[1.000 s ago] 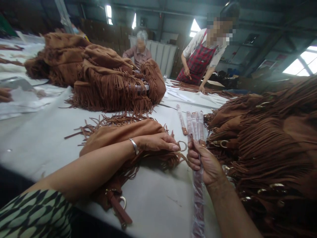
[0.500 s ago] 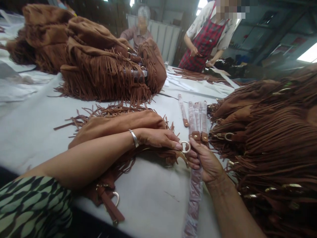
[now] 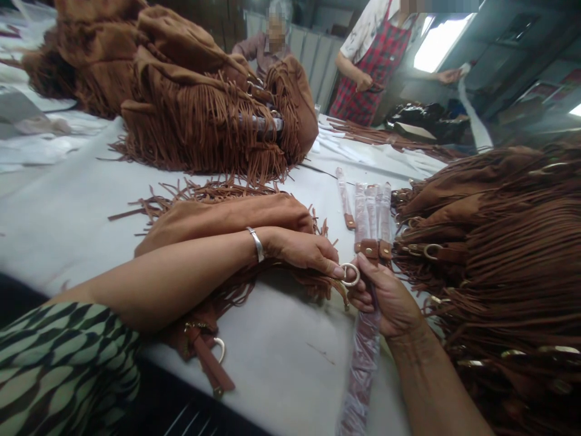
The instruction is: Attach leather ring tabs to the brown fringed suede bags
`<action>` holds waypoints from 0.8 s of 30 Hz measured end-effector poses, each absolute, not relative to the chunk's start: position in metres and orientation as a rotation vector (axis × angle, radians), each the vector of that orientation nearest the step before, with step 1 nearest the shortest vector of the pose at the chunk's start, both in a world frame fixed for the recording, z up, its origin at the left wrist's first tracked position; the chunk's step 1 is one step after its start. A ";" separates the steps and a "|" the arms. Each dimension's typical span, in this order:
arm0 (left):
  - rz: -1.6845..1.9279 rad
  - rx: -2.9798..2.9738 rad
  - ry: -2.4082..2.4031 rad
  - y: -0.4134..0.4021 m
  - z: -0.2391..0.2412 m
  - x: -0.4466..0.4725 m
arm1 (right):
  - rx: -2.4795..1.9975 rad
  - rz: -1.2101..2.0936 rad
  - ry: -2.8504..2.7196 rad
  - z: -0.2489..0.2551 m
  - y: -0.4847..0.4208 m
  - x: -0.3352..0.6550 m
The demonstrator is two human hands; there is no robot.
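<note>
A brown fringed bag (image 3: 227, 219) lies on the white table under my left forearm. My left hand (image 3: 304, 251) pinches a pale gold ring (image 3: 350, 275) at the bag's right end between thumb and fingers. Wrapped around a brown strap in clear plastic (image 3: 361, 363), my right hand (image 3: 393, 297) is closed just right of the ring, its fingertips close to it. The strap's lower part hangs toward the front edge. I cannot tell whether strap and ring are joined. At the bag's near end, a tab and a second ring (image 3: 219, 349) show.
Several plastic-wrapped straps (image 3: 372, 212) lie beyond my right hand. Fringed bags are piled at the back left (image 3: 204, 115) and along the right (image 3: 512, 242). Across the table are a person in a checked apron (image 3: 374, 66) and a seated person (image 3: 267, 45).
The view has shifted slightly, moving the scene rightward and up. Both my hands keep their grips near the ring. The person in the apron has raised a white strip out to the side.
</note>
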State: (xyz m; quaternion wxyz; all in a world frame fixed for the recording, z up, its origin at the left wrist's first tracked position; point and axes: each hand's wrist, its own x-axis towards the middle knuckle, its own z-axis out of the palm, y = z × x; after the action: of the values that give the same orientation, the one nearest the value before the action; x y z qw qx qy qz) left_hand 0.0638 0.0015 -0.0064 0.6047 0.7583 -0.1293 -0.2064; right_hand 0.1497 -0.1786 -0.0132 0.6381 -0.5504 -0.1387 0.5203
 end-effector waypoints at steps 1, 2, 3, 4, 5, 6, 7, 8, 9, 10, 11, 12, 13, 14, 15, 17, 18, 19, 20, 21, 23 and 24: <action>-0.484 1.776 -0.304 0.001 -0.006 0.064 | -1.261 1.202 -0.320 -0.014 -0.178 0.150; -0.488 1.787 -0.302 0.001 -0.005 0.063 | -1.265 1.212 -0.317 -0.014 -0.178 0.149; -0.496 1.787 -0.291 0.000 -0.005 0.063 | -1.266 1.219 -0.307 -0.015 -0.178 0.149; -0.503 1.781 -0.276 0.000 -0.004 0.063 | -1.266 1.223 -0.294 -0.015 -0.178 0.149; -0.502 1.773 -0.260 0.000 -0.004 0.062 | -1.264 1.227 -0.281 -0.015 -0.179 0.149; -0.495 1.765 -0.250 0.000 -0.004 0.062 | -1.259 1.234 -0.273 -0.015 -0.179 0.150; -0.487 1.760 -0.246 0.000 -0.003 0.062 | -1.252 1.235 -0.271 -0.015 -0.180 0.150; -0.483 1.759 -0.247 0.000 -0.003 0.061 | -1.244 1.234 -0.278 -0.015 -0.180 0.150; -0.490 1.755 -0.246 0.000 -0.002 0.061 | -1.240 1.235 -0.291 -0.014 -0.180 0.150; -0.510 1.746 -0.244 -0.001 -0.002 0.061 | -1.241 1.237 -0.306 -0.014 -0.180 0.150; -0.540 1.736 -0.240 -0.001 -0.002 0.061 | -1.250 1.240 -0.320 -0.014 -0.180 0.150; -0.567 1.730 -0.242 -0.001 -0.002 0.062 | -1.268 1.255 -0.334 -0.015 -0.180 0.150; -0.585 1.734 -0.252 -0.002 -0.003 0.063 | -1.289 1.280 -0.346 -0.016 -0.179 0.150; -0.595 1.745 -0.272 -0.002 -0.003 0.063 | -1.310 1.310 -0.360 -0.016 -0.179 0.150; -0.606 1.761 -0.299 -0.003 -0.004 0.064 | -1.329 1.338 -0.378 -0.017 -0.179 0.150; -0.615 1.811 -0.358 -0.004 -0.004 0.066 | -1.368 1.395 -0.423 -0.019 -0.180 0.151; -0.615 1.842 -0.384 -0.005 -0.004 0.067 | -1.386 1.422 -0.443 -0.019 -0.181 0.151; -0.608 1.880 -0.407 -0.005 -0.004 0.067 | -1.404 1.448 -0.459 -0.019 -0.181 0.151; -0.587 1.924 -0.427 -0.006 -0.004 0.067 | -1.419 1.471 -0.470 -0.019 -0.182 0.150; -0.559 1.973 -0.441 -0.006 -0.003 0.066 | -1.425 1.479 -0.473 -0.018 -0.182 0.150; -0.508 2.065 -0.442 -0.005 -0.001 0.063 | -1.416 1.454 -0.459 -0.017 -0.183 0.148; -0.482 2.108 -0.431 -0.005 0.001 0.061 | -1.403 1.431 -0.441 -0.016 -0.184 0.148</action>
State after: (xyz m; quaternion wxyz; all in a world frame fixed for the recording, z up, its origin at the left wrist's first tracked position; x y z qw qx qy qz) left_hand 0.0609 -0.0052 0.0008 0.4512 0.8532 -0.1746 -0.1950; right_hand 0.1476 -0.1836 -0.0160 0.5181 -0.5848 -0.1838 0.5965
